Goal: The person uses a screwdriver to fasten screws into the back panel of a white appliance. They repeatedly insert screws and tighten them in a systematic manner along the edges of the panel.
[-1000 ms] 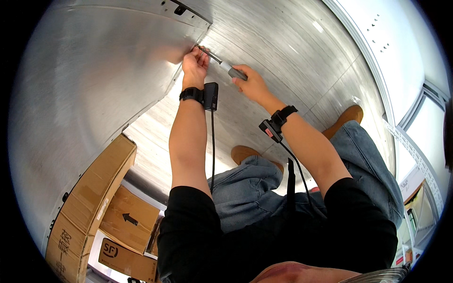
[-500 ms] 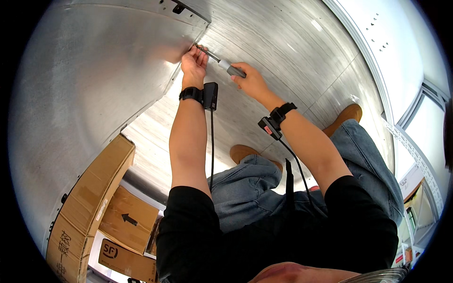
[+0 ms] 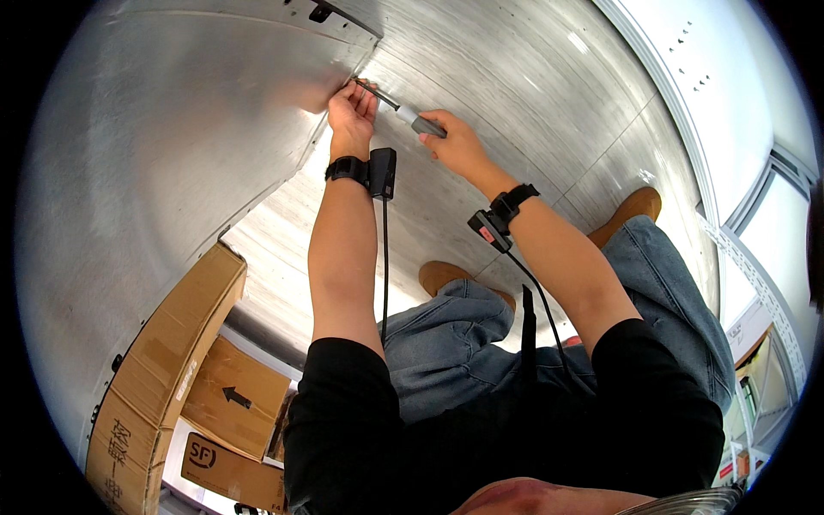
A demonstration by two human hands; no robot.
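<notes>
A screwdriver (image 3: pixel 408 116) with a grey handle points up and left toward the edge of a large metal panel (image 3: pixel 197 112). My right hand (image 3: pixel 455 144) is closed around the handle's end. Beside the shaft's tip, my left hand (image 3: pixel 352 110) has its fingers curled at the panel's edge. Whether those fingers pinch the tip or a small fastener cannot be made out. The tip itself is partly covered by the fingers. Each wrist wears a black strap with a small cabled box.
Cardboard boxes (image 3: pixel 232 396) stand at the lower left, beside the panel. Wood-look floor (image 3: pixel 515 77) lies beyond my hands. At the right is a curved white surface (image 3: pixel 712 77), with a shelf (image 3: pixel 755 412) of small items below it. My shoes (image 3: pixel 635 213) rest on the floor.
Almost nothing differs. Both hands and the screwdriver keep nearly the same place, with only a slight shift.
</notes>
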